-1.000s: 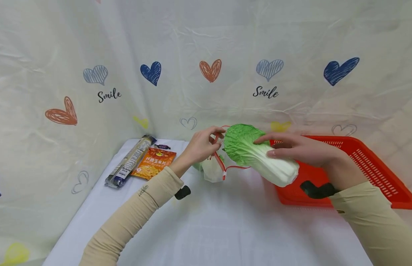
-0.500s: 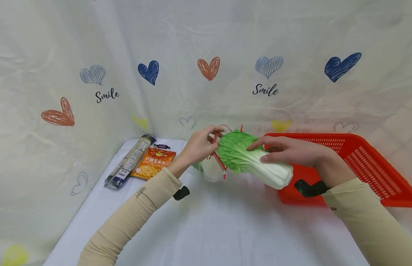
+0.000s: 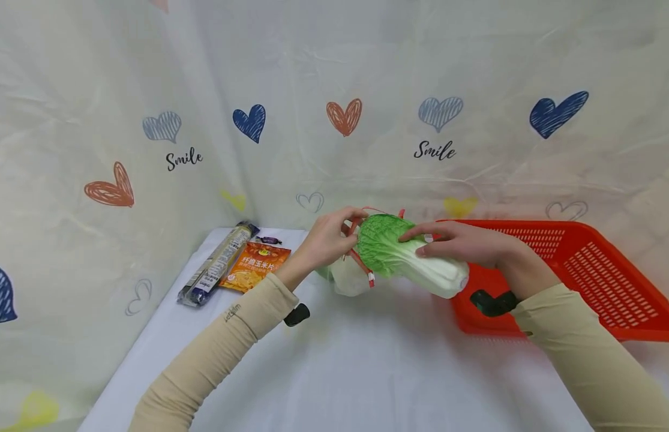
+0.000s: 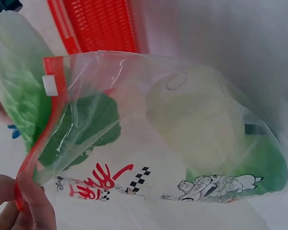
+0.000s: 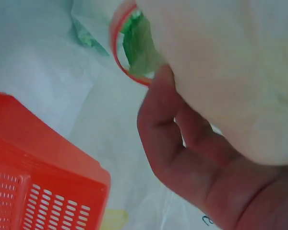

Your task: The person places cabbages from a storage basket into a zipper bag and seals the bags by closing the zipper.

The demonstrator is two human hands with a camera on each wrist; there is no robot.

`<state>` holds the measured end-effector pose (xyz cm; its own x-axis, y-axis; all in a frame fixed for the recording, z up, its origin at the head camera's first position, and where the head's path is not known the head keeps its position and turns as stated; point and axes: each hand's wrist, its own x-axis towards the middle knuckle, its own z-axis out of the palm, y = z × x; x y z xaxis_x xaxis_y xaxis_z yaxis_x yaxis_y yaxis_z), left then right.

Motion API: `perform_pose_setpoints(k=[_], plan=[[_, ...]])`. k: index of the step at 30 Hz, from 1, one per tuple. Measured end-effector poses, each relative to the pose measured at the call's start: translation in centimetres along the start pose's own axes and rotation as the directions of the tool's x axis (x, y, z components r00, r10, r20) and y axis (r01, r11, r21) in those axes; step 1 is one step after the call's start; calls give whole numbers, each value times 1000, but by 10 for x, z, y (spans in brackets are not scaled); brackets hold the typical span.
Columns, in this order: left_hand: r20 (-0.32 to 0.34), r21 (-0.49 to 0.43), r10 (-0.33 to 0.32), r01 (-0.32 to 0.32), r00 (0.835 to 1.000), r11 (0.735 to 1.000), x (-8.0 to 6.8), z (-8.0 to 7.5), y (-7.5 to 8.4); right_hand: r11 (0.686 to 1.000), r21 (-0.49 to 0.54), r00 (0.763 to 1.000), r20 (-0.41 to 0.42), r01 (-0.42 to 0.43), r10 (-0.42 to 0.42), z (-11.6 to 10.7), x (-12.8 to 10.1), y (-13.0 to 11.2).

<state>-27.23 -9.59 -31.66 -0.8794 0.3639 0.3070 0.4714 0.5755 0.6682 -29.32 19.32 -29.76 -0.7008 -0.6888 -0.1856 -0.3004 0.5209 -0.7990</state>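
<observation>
My right hand [image 3: 464, 245] grips a napa cabbage [image 3: 407, 259] with green leaves and a white stalk. Its leafy end sits in the mouth of a clear zip bag [image 3: 349, 277] with a red rim. My left hand [image 3: 329, 237] pinches that red rim [image 4: 38, 143] and holds the bag open. In the left wrist view the bag [image 4: 173, 143] holds another pale cabbage [image 4: 201, 124], and the green leaves [image 4: 19, 91] enter at its left. In the right wrist view my thumb [image 5: 168, 124] lies under the white stalk [image 5: 230, 67].
A red slotted basket [image 3: 582, 270] stands on the white table [image 3: 366, 372] to the right, behind my right arm. At the back left lie an orange snack packet [image 3: 255, 265], a long dark-ended pack [image 3: 218, 264] and a small wrapped sweet [image 3: 268, 240]. A heart-printed curtain hangs behind.
My right hand has moved the cabbage left and down, so its leafy end has gone from beside the bag into the bag's mouth. The left hand has kept its hold on the rim.
</observation>
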Motion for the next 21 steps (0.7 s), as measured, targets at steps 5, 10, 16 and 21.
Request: perform_pose_setpoints(k=[5,10,16,21], plan=[[18,0,22,-22,1000,1000,0,3,0,999,-20,996,-88,-25,23,2,4,-2],[36,60,79,-81,996,995,1,6,3,976,-212,987,-162,-55,21,13,8,-15],[33,107,116,-119,993,987,1,11,6,899,-427,985,-172,-102,30,26,18,-27],[49,114,143,-148,988,982,2,14,7,863,-489,982,-184,-129,43,32,24,-32]])
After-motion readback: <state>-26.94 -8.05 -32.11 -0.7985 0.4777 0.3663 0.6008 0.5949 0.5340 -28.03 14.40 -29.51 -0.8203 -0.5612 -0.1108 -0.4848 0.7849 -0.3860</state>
